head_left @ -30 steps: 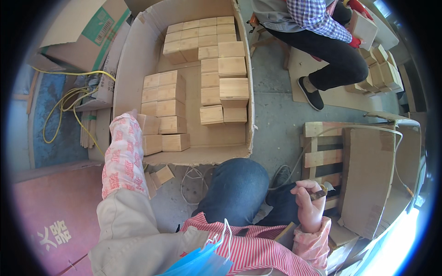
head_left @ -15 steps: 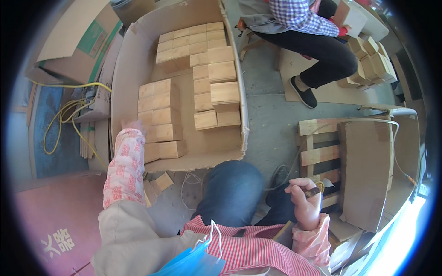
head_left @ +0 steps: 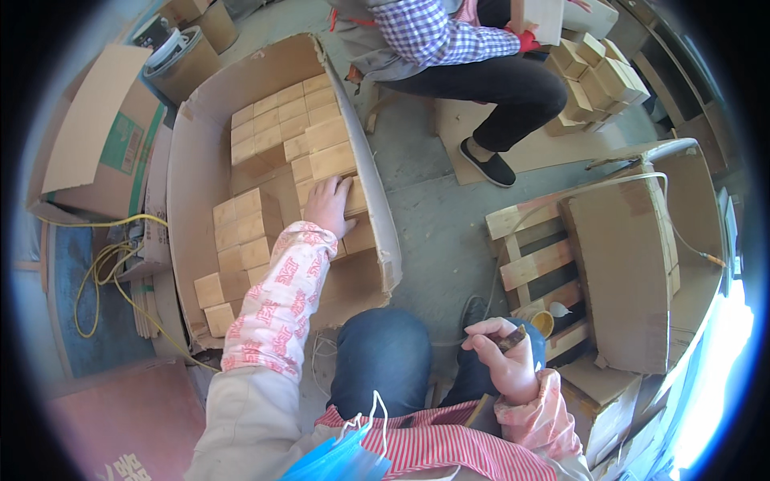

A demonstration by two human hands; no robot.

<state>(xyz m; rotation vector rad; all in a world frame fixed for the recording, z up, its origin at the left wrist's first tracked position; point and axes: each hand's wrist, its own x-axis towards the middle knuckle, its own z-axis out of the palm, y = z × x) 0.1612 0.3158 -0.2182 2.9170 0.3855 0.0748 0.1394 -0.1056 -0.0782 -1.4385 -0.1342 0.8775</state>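
Note:
My left hand (head_left: 327, 205) reaches into a large cardboard box (head_left: 385, 232). Its fingers curl over a pale wooden block (head_left: 359, 200) on the right-hand stack, partly hidden by the hand. More wooden blocks (head_left: 277, 116) lie in rows at the far end, and others (head_left: 241, 228) fill the left side beside my forearm. Above my right thigh, my right hand (head_left: 513, 373) is closed around a small dark brown piece (head_left: 512, 338), its kind unclear.
A co-worker (head_left: 513, 88) sits at the upper right beside piled wooden blocks (head_left: 597, 80). At the right, a cardboard box (head_left: 618, 272) stands by a slatted wooden pallet (head_left: 539, 263). A yellow cord (head_left: 98, 280) coils at the left. A yellow round container (head_left: 543, 322) sits near my right hand.
My left hand has moved from the box's left side to the right-hand stack and onto a block. The view has shifted. My right hand still holds the brown piece.

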